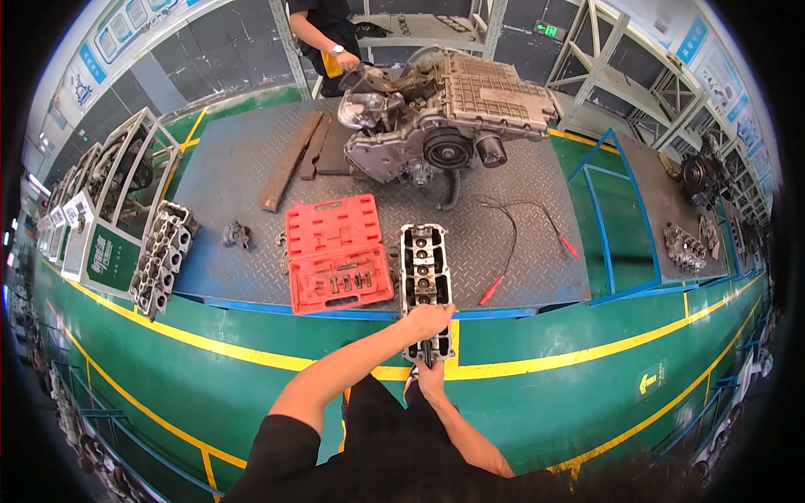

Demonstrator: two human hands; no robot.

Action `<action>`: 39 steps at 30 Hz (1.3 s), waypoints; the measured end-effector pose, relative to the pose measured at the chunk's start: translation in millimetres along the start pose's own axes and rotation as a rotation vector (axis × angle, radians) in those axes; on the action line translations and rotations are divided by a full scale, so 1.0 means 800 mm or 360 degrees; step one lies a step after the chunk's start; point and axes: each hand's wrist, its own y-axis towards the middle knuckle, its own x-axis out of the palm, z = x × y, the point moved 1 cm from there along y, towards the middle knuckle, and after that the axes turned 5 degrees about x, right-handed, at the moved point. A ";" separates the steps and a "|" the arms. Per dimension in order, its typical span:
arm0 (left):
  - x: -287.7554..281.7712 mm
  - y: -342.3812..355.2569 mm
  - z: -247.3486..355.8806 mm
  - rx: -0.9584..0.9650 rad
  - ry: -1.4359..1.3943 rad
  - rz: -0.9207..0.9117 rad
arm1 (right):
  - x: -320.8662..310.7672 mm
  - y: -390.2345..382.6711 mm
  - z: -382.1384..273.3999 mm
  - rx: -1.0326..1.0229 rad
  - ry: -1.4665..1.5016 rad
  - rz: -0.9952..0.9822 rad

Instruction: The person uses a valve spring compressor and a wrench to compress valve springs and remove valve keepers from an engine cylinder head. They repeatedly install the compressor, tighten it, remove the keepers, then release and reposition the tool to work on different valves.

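Note:
A long metal cylinder head (425, 267) lies lengthwise toward me, with its near end sticking out past the bench's front edge. Across its near half is my left hand (430, 321), fingers curled; whatever they grip is hidden beneath them. Below it, at the near end of the casting, my right hand (431, 379) is closed around the lower part of a dark tool handle (427, 350). The handle runs up along the cylinder head toward my left hand. An open red tool case (335, 225) with several metal pieces in its tray sits just left of the cylinder head.
A large engine (453, 109) stands on the steel bench (520, 251), with a wooden block (291, 161) at its left. Red-ended cables (513, 235) lie to the right. Another cylinder head (165, 258) rests at the bench's left corner. Beyond the engine, a person's hand (347, 60) touches it.

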 end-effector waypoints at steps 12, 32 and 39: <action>0.003 0.041 0.085 -0.0454 -0.0347 0.0470 | -0.005 0.023 0.026 -0.0252 -0.0147 0.0032; 0.025 -0.104 0.121 0.0198 -0.0287 0.0630 | 0.003 0.019 0.010 -0.0370 -0.0447 -0.0311; 0.027 -0.109 0.123 0.0245 -0.0236 0.0669 | 0.008 0.018 0.006 -0.0316 -0.0413 -0.0362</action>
